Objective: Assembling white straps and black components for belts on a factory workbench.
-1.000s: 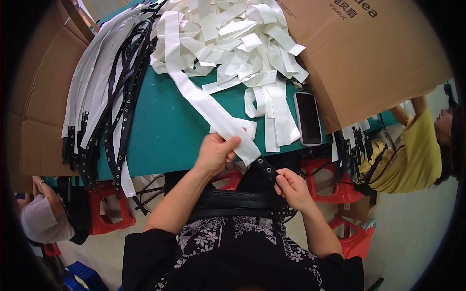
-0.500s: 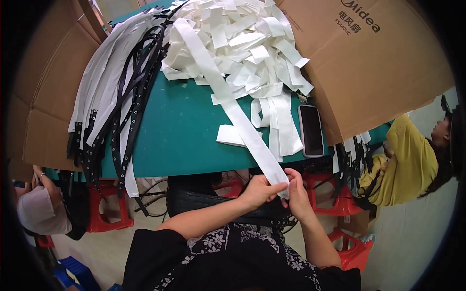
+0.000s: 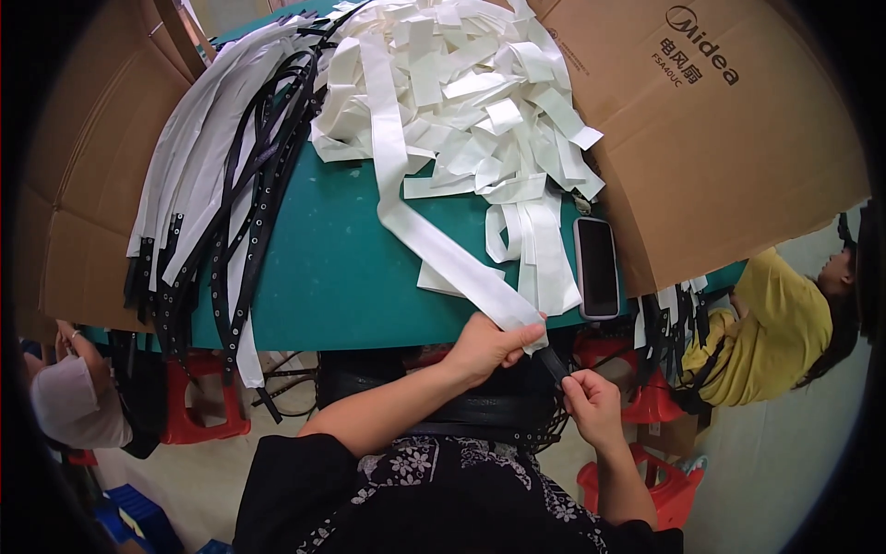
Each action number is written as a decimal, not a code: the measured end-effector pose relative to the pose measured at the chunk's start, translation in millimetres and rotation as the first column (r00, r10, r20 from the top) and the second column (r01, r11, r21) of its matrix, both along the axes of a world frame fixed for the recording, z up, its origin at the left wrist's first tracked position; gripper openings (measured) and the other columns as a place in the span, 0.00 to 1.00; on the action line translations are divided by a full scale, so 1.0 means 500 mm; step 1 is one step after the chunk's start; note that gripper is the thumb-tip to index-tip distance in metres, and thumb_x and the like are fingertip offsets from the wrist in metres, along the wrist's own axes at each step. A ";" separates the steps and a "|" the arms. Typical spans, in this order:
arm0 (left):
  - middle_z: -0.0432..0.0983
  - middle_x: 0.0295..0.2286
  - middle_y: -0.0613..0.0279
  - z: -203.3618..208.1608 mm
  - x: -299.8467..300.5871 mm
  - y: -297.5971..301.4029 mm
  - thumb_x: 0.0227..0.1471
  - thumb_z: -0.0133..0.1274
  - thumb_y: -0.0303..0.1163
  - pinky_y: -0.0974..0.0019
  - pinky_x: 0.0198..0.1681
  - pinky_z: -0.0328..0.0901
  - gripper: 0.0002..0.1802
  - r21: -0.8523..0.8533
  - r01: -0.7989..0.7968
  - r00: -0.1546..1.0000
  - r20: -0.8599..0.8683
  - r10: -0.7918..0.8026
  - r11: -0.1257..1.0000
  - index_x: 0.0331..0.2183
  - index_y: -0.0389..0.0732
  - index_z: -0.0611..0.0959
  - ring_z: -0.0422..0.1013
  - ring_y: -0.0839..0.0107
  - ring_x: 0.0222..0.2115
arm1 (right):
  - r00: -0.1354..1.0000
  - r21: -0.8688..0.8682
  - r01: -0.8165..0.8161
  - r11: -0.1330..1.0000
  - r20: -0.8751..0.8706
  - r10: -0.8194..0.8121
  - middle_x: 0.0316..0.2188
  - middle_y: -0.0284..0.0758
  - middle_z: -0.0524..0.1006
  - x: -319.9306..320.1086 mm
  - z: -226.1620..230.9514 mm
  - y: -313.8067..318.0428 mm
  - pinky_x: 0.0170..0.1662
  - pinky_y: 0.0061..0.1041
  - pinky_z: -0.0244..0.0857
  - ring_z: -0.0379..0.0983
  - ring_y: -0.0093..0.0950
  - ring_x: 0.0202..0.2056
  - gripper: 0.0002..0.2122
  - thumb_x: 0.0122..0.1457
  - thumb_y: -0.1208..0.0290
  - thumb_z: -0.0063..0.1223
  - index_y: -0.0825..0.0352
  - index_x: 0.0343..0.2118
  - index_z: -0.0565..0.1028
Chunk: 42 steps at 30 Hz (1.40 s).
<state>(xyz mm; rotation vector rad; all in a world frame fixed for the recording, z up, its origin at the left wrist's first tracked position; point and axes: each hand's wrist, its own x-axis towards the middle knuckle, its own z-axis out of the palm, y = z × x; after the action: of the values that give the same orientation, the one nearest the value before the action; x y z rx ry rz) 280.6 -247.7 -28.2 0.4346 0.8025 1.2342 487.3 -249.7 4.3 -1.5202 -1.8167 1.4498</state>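
Note:
My left hand [image 3: 484,351] is closed around the near end of a long white strip [image 3: 438,258], thumb on top. The strip slants up and away over the table, with a bend partway along. A short length of black strap [image 3: 552,363] sticks out of its near end. My right hand [image 3: 595,406] pinches the free tip of that strap between thumb and fingers. Whether the strap runs far inside the white strip is hidden. Across my lap lie more black straps [image 3: 466,415], some with metal eyelets.
A heap of white strips [image 3: 489,120] covers the far side of the green table [image 3: 314,268]. Black eyelet straps in white sleeves [image 3: 208,138] drape over the left edge. A phone [image 3: 596,268] lies beside a cardboard box [image 3: 683,166]. Co-workers sit at both sides, near red stools [image 3: 205,406].
My right hand has drawn away from the left, down and right, holding a black strap tip that now shows. The white strip has bent and shifted left.

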 end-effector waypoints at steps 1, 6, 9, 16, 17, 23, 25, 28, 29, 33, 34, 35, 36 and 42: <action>0.69 0.22 0.65 -0.007 0.013 -0.004 0.46 0.55 0.30 0.80 0.12 0.49 0.16 -0.001 -0.008 1.000 -0.010 0.008 1.000 0.37 0.32 0.74 0.56 0.83 0.13 | 0.997 -0.096 -0.016 0.995 -0.072 0.009 0.13 0.25 0.67 0.004 0.011 0.000 0.18 0.13 0.52 0.59 0.12 0.15 0.06 0.56 0.73 0.44 0.69 0.27 0.71; 0.70 0.23 0.64 -0.032 0.018 -0.006 0.46 0.54 0.30 0.80 0.13 0.50 0.16 -0.069 0.106 0.983 0.155 -0.094 0.992 0.38 0.32 0.74 0.56 0.83 0.13 | 0.945 -0.167 -0.125 0.978 -0.320 0.066 0.19 0.29 0.70 0.101 -0.031 -0.008 0.24 0.15 0.58 0.64 0.16 0.21 0.06 0.57 0.73 0.43 0.71 0.31 0.70; 0.71 0.24 0.63 -0.046 0.044 -0.015 0.46 0.55 0.31 0.79 0.14 0.50 0.17 -0.049 0.251 0.956 0.172 -0.240 0.967 0.38 0.31 0.74 0.56 0.83 0.13 | 0.958 -0.253 -0.042 0.967 -0.284 -0.033 0.18 0.28 0.69 0.116 -0.053 -0.028 0.24 0.15 0.59 0.64 0.15 0.20 0.06 0.57 0.73 0.43 0.71 0.31 0.70; 0.69 0.17 0.67 -0.101 0.139 -0.062 0.43 0.57 0.33 0.78 0.13 0.49 0.14 -0.053 0.392 0.906 0.198 -0.375 0.918 0.33 0.35 0.77 0.57 0.82 0.12 | 0.984 -0.196 0.038 0.980 -0.163 -0.071 0.22 0.30 0.70 0.095 -0.067 -0.048 0.24 0.14 0.57 0.63 0.16 0.21 0.10 0.54 0.78 0.41 0.70 0.41 0.65; 0.67 0.16 0.68 -0.101 0.149 -0.062 0.44 0.57 0.34 0.78 0.13 0.49 0.14 -0.051 0.382 0.917 0.146 -0.371 0.923 0.33 0.35 0.78 0.57 0.82 0.12 | 0.957 -0.235 0.063 0.970 -0.263 -0.126 0.25 0.31 0.70 0.085 -0.065 -0.050 0.26 0.15 0.57 0.63 0.17 0.23 0.14 0.51 0.80 0.38 0.69 0.43 0.63; 0.69 0.17 0.67 -0.082 0.109 -0.024 0.45 0.56 0.36 0.78 0.12 0.49 0.16 -0.060 0.284 0.959 0.037 -0.283 0.957 0.33 0.33 0.77 0.57 0.82 0.11 | 0.973 -0.269 -0.067 0.961 -0.230 0.004 0.27 0.31 0.71 0.131 -0.051 -0.052 0.31 0.17 0.59 0.65 0.18 0.27 0.12 0.54 0.77 0.38 0.71 0.42 0.65; 0.69 0.18 0.66 -0.075 0.089 -0.003 0.45 0.56 0.34 0.78 0.12 0.49 0.16 -0.041 0.272 0.962 0.040 -0.270 0.961 0.33 0.33 0.77 0.57 0.82 0.12 | 0.982 -0.246 -0.043 0.968 -0.188 -0.004 0.23 0.29 0.71 0.146 -0.045 -0.052 0.29 0.16 0.59 0.64 0.16 0.25 0.09 0.56 0.75 0.39 0.71 0.39 0.67; 0.69 0.17 0.66 -0.057 0.088 0.002 0.43 0.57 0.30 0.78 0.12 0.50 0.14 -0.034 0.303 0.951 0.066 -0.301 0.952 0.32 0.32 0.77 0.57 0.82 0.12 | 0.991 -0.217 0.006 0.976 -0.131 -0.035 0.18 0.27 0.69 0.132 -0.032 -0.048 0.25 0.14 0.57 0.62 0.14 0.21 0.06 0.57 0.74 0.40 0.70 0.33 0.69; 0.69 0.17 0.66 -0.059 0.097 -0.001 0.43 0.57 0.30 0.78 0.12 0.50 0.14 -0.036 0.307 0.950 0.068 -0.304 0.951 0.32 0.32 0.77 0.57 0.82 0.12 | 0.992 -0.210 0.034 0.977 -0.112 -0.058 0.17 0.26 0.68 0.121 -0.027 -0.044 0.23 0.13 0.56 0.61 0.13 0.19 0.05 0.57 0.74 0.41 0.70 0.31 0.69; 0.68 0.16 0.66 -0.060 0.119 -0.023 0.41 0.59 0.32 0.78 0.12 0.50 0.13 -0.009 0.339 0.934 0.121 -0.336 0.941 0.28 0.33 0.77 0.58 0.81 0.11 | 0.990 -0.163 0.012 0.986 -0.138 -0.035 0.16 0.26 0.67 0.099 -0.022 -0.033 0.21 0.12 0.54 0.60 0.12 0.18 0.06 0.57 0.74 0.41 0.70 0.31 0.69; 0.68 0.16 0.67 -0.061 0.122 -0.027 0.41 0.59 0.32 0.78 0.12 0.50 0.13 -0.009 0.349 0.934 0.091 -0.347 0.937 0.27 0.34 0.77 0.58 0.81 0.11 | 0.992 -0.185 0.024 0.982 -0.120 -0.047 0.16 0.26 0.67 0.105 -0.029 -0.036 0.21 0.12 0.54 0.60 0.12 0.18 0.06 0.57 0.74 0.41 0.70 0.33 0.68; 0.68 0.16 0.67 -0.063 0.123 -0.029 0.40 0.60 0.32 0.78 0.12 0.50 0.13 -0.010 0.358 0.932 0.059 -0.357 0.934 0.27 0.34 0.77 0.58 0.81 0.11 | 0.993 -0.205 0.035 0.978 -0.102 -0.057 0.16 0.27 0.67 0.108 -0.034 -0.037 0.22 0.12 0.54 0.59 0.13 0.18 0.06 0.57 0.74 0.40 0.69 0.36 0.67; 0.68 0.15 0.67 -0.064 0.121 -0.029 0.41 0.59 0.32 0.77 0.12 0.51 0.13 -0.011 0.363 0.932 0.021 -0.363 0.932 0.28 0.34 0.77 0.58 0.81 0.11 | 0.993 -0.205 0.033 0.978 -0.103 -0.055 0.16 0.27 0.67 0.104 -0.030 -0.037 0.22 0.12 0.54 0.59 0.13 0.18 0.06 0.57 0.74 0.40 0.69 0.36 0.67; 0.69 0.16 0.67 -0.071 0.148 -0.034 0.42 0.58 0.33 0.78 0.12 0.51 0.12 -0.055 0.355 0.934 0.059 -0.352 0.933 0.27 0.34 0.77 0.59 0.82 0.12 | 0.922 -0.330 0.043 0.943 -0.350 -0.164 0.23 0.33 0.69 0.069 0.008 -0.029 0.28 0.15 0.56 0.62 0.19 0.23 0.24 0.53 0.75 0.38 0.70 0.54 0.53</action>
<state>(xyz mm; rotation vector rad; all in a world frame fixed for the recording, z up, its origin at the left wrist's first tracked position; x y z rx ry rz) 354.5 -264.8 -63.8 0.4719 0.6856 0.8774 521.6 -264.3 8.2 -1.3330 -1.3061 1.8958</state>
